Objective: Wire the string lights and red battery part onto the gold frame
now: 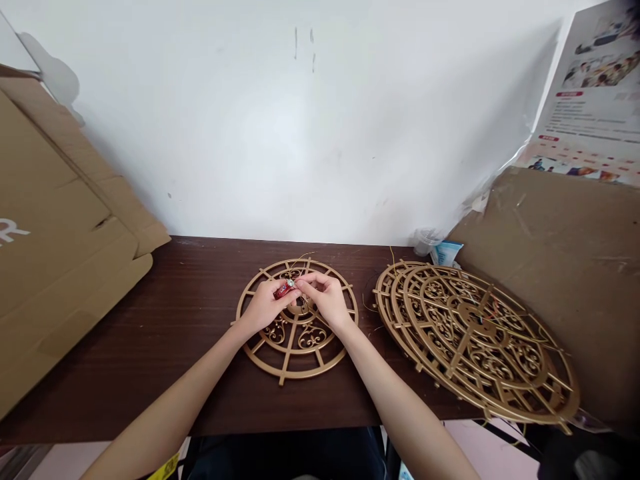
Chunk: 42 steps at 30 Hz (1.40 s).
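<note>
My left hand (pixel 263 308) is closed around a small red object with a shiny metal end (pixel 285 289); its exact kind is too small to make out. Thumb and fingers of my right hand (pixel 327 300) pinch together right at that metal end, and what they hold is hidden. Both hands are over the middle of a round gold openwork frame (pixel 289 347) with spokes, a ring and scroll ornaments, lying flat on the table. Thin yellowish wires (pixel 303 256) rise beyond my fingers at the far side of the frame.
To the right, several similar gold frames (pixel 453 360) lie stacked, with loose wires on them. Behind them stand a clear plastic cup (pixel 425 241) and a blue-white packet (pixel 447 253). A cardboard box (pixel 60 233) flanks the dark wooden table (pixel 200 287) on the left; a white wall (pixel 280 147) backs it.
</note>
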{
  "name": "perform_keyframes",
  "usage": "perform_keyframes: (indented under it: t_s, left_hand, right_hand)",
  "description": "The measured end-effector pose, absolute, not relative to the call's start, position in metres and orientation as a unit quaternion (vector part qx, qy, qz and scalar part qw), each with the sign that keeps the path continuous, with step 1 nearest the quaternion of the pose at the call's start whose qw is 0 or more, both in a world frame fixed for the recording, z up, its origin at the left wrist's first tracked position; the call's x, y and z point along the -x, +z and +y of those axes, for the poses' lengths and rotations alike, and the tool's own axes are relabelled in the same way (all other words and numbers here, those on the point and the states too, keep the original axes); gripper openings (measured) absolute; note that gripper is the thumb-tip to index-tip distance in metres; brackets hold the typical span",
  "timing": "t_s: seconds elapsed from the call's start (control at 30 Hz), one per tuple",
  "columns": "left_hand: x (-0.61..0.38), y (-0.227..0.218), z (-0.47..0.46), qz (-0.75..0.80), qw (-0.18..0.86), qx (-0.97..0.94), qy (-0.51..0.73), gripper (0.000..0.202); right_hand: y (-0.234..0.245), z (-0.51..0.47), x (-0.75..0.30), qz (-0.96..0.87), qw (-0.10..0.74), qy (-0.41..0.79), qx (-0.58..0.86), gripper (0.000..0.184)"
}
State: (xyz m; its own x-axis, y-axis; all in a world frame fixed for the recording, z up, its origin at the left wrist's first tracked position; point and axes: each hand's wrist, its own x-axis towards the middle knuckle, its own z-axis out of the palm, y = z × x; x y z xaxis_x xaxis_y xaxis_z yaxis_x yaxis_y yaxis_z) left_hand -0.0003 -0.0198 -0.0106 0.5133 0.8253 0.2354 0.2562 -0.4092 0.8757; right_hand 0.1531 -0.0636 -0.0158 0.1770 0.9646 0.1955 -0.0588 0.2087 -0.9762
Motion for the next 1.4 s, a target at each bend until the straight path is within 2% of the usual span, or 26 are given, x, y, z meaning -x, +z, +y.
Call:
perform_keyframes:
  t_s: [0.33,0.6,0.73,1.1,1.4]
  left_hand:
    - [0.002,-0.005,-0.019,0.372,0.396,-0.755,0.366,0.028]
    - [0.005,-0.016,-0.010,0.381,0.360,-0.746,0.411,0.031]
    - [0.004,-0.017,-0.012,0.372,0.341,-0.755,0.418,0.027]
    - [0.003,-0.013,-0.016,0.348,0.297,-0.772,0.441,0.020]
    - [0.004,-0.011,-0.014,0.389,0.402,-0.692,0.456,0.028]
  right_hand:
    - [-0.007,-0.067,-0.157,-0.385,0.659,0.505,0.403,0.022]
    - [-0.011,-0.066,-0.153,-0.409,0.600,0.524,0.445,0.024]
    - [-0.016,-0.065,-0.151,-0.413,0.603,0.506,0.457,0.023]
    - [-0.015,-0.065,-0.151,-0.380,0.589,0.573,0.425,0.033]
    - [-0.011,-0.065,-0.151,-0.381,0.603,0.548,0.438,0.028]
